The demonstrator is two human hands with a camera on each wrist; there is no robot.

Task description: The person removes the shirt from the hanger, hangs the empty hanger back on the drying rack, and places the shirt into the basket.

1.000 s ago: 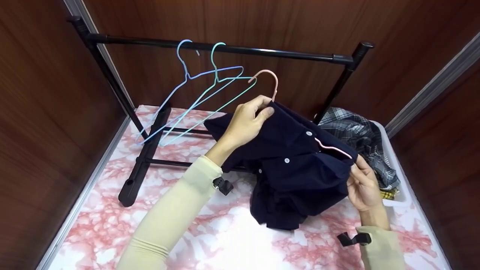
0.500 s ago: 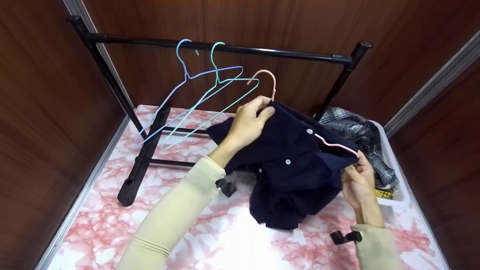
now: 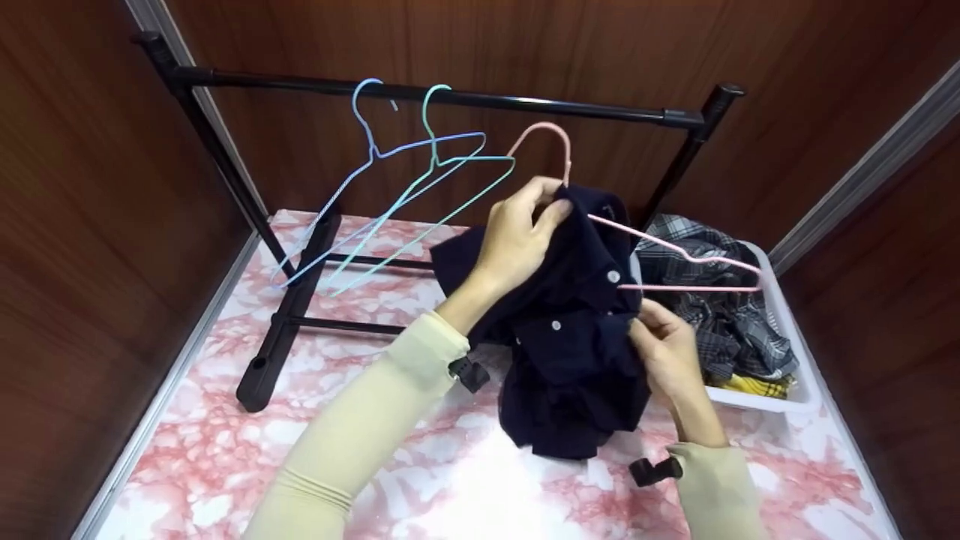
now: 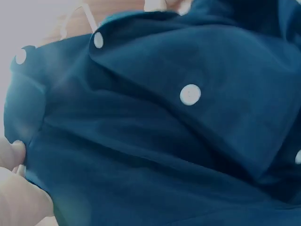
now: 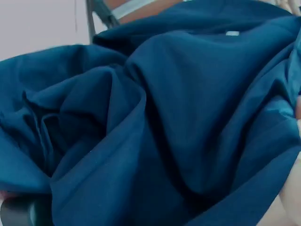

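Note:
A dark navy shirt (image 3: pixel 570 262) with white buttons hangs between both hands in front of the rack. My left hand (image 3: pixel 517 236) pinches its collar beside the neck of a pink hanger (image 3: pixel 675 251). One arm of that hanger sticks out bare to the right of the shirt, while its other side is hidden in the cloth. My right hand (image 3: pixel 667 352) pinches the shirt's edge below the bare hanger arm. In the left wrist view the left fingers (image 4: pixel 21 188) grip the navy cloth (image 4: pixel 141 127). Folds of the shirt (image 5: pixel 188 108) fill most of the right wrist view.
A black clothes rack (image 3: pixel 525 103) stands behind, with a blue hanger (image 3: pixel 373 150) and a green hanger (image 3: pixel 433 154) on its bar. At the right a white bin (image 3: pixel 802 390) holds plaid clothes (image 3: pixel 720 300) and a yellow checked cloth (image 3: pixel 757 385). Wood-grain walls surround the marbled surface.
The right hand has drawn the shirt's edge left, off the pink hanger's right arm, which now shows bare. The left hand, collar and hanger hook have shifted slightly up and right.

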